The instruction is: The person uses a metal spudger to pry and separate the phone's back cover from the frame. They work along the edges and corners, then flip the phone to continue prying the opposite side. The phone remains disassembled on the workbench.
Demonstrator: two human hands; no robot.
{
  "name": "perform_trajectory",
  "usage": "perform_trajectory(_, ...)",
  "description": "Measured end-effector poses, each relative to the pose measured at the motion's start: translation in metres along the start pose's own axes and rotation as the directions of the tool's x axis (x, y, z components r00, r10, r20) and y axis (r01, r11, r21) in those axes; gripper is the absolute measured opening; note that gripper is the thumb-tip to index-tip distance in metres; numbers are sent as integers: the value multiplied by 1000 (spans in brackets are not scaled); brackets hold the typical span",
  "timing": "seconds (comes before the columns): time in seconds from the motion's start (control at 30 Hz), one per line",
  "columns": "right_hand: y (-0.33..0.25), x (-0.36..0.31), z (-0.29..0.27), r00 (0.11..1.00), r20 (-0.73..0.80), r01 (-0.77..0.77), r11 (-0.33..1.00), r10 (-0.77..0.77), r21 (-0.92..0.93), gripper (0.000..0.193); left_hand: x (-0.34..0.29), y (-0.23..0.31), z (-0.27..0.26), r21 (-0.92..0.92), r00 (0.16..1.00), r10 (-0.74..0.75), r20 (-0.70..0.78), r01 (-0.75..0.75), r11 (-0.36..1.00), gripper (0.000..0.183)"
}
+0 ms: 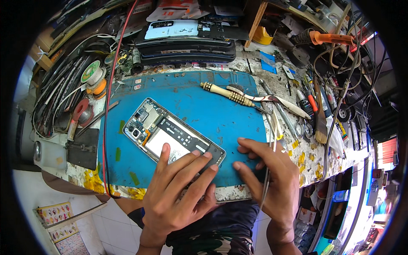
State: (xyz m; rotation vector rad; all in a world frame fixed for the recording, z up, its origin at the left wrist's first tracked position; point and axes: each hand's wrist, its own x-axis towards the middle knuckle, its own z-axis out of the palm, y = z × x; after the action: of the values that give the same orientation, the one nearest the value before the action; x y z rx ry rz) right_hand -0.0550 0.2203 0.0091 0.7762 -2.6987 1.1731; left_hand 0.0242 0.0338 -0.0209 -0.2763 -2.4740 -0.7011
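Observation:
An opened smartphone [149, 120] lies slantwise on the blue work mat [238, 127], its battery, circuit board and camera module exposed. My left hand [178, 191] rests on the lower part of it with fingers spread, hiding some of the battery and the near edge. To the right of the phone, my right hand [272, 170] hovers at the mat's edge, thumb and curved fingers apart. Nothing shows between them. A thin pale cable [267, 180] runs past that hand. Beyond the phone lie a beige-handled tool [227, 93] and a toothbrush [289, 106].
Stacked phone parts [187, 46] stand at the back. Solder spools [92, 73] and a pile of thin panels [59, 89] occupy the left. Pens, brushes and tweezers [282, 114] crowd the right, below an orange-handled soldering iron [331, 38]. A red cable [114, 63] crosses the mat's left side.

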Motion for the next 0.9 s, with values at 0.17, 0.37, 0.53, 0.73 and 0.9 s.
perform_trajectory(0.17,2,8,9,995,60,74,997,-75,30,35,3,1,-2,-40,998,-44,-40,42,998,64)
perform_trajectory(0.37,11,8,7,992,-101,55,987,-70,-151,29,4,-1,-10,92,986,-158,61,152,984,95)
perform_trajectory(0.53,7,-3,-6,977,-144,-139,981,158,134,38,3,-2,-19,128,974,-216,71,206,970,89)
perform_trajectory(0.73,-11,-27,0,975,-48,-143,775,218,615,28,-4,-10,-37,131,974,-222,35,215,968,70)
perform_trajectory(0.9,-15,-26,2,967,37,-215,729,252,650,22,-4,-14,-43,19,980,-155,127,154,988,58)
